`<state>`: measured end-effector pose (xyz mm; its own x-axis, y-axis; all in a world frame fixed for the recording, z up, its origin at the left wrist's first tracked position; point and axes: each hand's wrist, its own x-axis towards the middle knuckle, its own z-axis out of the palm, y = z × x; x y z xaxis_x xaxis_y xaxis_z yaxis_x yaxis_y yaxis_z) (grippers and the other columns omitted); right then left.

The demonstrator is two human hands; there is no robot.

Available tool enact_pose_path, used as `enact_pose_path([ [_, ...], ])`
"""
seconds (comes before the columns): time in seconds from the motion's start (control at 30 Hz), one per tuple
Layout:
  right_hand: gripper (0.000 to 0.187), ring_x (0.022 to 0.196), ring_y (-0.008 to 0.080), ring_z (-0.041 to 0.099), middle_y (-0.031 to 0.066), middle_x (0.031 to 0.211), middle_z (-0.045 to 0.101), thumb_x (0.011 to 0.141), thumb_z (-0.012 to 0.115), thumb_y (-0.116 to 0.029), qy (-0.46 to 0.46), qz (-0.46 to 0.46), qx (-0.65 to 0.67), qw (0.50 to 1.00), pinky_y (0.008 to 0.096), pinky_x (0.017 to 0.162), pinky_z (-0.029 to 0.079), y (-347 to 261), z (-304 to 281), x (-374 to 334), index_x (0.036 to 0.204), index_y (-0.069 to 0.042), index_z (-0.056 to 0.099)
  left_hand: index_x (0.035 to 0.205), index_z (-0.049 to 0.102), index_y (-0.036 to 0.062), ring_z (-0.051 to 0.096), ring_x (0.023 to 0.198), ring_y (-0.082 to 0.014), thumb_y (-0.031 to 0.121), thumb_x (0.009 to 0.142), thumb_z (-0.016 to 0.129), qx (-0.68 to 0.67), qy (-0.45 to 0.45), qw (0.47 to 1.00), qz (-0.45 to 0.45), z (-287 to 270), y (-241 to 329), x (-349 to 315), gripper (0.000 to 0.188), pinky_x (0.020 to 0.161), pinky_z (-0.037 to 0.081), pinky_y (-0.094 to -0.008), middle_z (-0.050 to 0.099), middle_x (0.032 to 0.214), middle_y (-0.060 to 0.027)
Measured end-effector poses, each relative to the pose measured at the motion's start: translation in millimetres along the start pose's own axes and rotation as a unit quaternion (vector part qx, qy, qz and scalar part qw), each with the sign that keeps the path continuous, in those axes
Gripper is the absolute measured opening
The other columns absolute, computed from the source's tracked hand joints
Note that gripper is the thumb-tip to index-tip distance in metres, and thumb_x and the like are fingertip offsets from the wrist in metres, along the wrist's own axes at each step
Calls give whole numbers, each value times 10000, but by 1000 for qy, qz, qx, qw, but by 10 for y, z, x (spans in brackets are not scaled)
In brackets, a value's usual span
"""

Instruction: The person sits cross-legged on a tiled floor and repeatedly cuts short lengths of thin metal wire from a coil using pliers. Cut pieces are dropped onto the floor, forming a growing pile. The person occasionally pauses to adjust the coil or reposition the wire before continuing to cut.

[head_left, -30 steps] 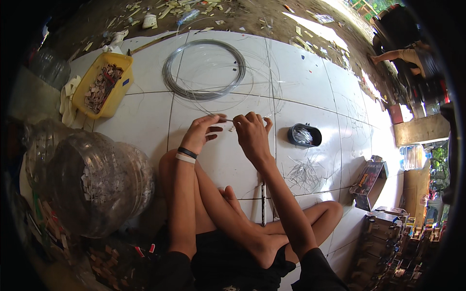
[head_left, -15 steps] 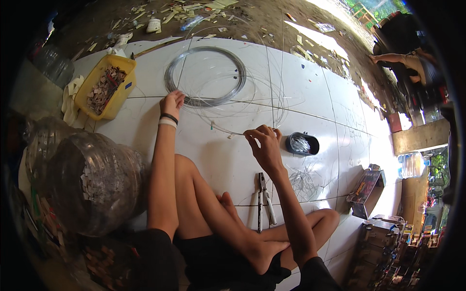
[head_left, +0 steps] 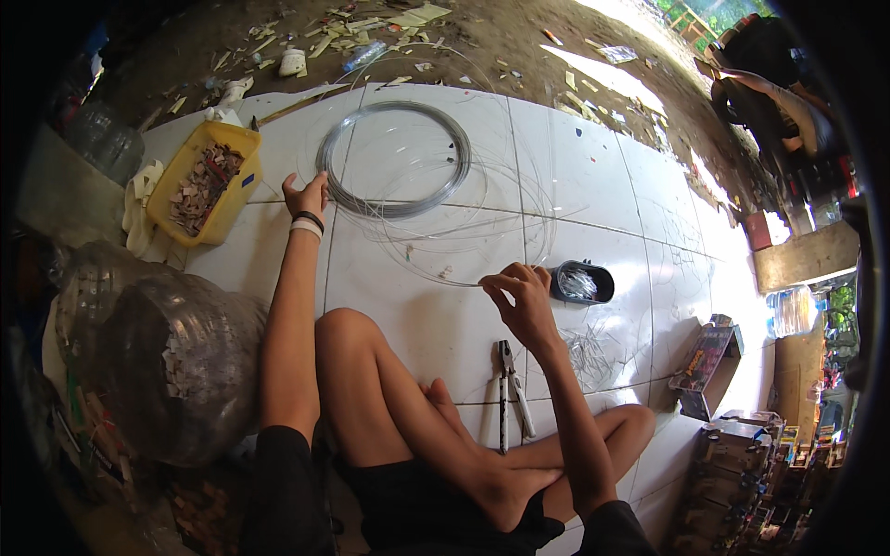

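A coil of thin silver wire (head_left: 399, 210) lies on the white tiled floor in front of me, with looser strands spreading out to its right and nearer side. My right hand (head_left: 525, 301) pinches the loose wire (head_left: 454, 282) between thumb and fingertips, right of centre. At the coil's left edge is my left hand (head_left: 308, 196), its thumb and fingers apart; whether a fingertip touches the coil I cannot tell. Pliers with white-and-black handles (head_left: 504, 389) rest on the tiles by my crossed legs. Beside the right hand stands a small dark oval container (head_left: 607, 285) holding short wire pieces.
Cut wire pieces (head_left: 591, 359) lie scattered below the container. A yellow bin (head_left: 243, 139) of small chips stands at left, with a large clear plastic container (head_left: 176, 371) nearer me. An open printed box (head_left: 709, 375) sits at right. Another person's limb (head_left: 788, 102) shows far right.
My left hand has shifted slightly left, its thumb spreading from the fingers. The right hand has moved a little right and nearer me, still pinching the wire. The view has tilted slightly.
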<state>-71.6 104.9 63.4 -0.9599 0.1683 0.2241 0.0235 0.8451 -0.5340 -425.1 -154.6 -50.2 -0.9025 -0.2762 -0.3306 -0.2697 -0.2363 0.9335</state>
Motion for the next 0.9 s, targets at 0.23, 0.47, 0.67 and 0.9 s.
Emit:
enact_pose_path([
  [0.23,81,979,212,629,27,908,663,914,751,-139,-19,1,-3,1000,498,1077,335,14,-115,-104,972,-155,806,999,807,137,744,864,-290,245,857,730,260,61,960,89,-94,-65,325,194,779,593,-408,761,891,-134],
  [0.47,95,958,206,628,28,894,641,908,758,-128,-50,-42,-61,996,448,1053,348,106,-271,-296,987,-158,802,956,823,109,753,937,-327,276,939,626,185,190,942,207,122,582,119,259,828,591,-428,784,986,-174],
  [0.67,152,1026,202,636,23,940,643,905,726,-106,-60,-21,-77,995,558,1114,295,91,-258,-401,1023,-168,799,982,823,62,744,972,-332,188,959,575,78,194,935,287,449,1226,59,279,855,574,-433,788,1022,-165],
  [0.9,253,1080,221,617,21,976,657,890,710,-79,-17,-72,-122,990,594,1138,293,-175,-66,-229,1111,-180,780,1092,817,81,619,794,-115,169,985,604,-137,-6,951,275,793,2200,-376,254,735,533,-284,743,981,-38],
])
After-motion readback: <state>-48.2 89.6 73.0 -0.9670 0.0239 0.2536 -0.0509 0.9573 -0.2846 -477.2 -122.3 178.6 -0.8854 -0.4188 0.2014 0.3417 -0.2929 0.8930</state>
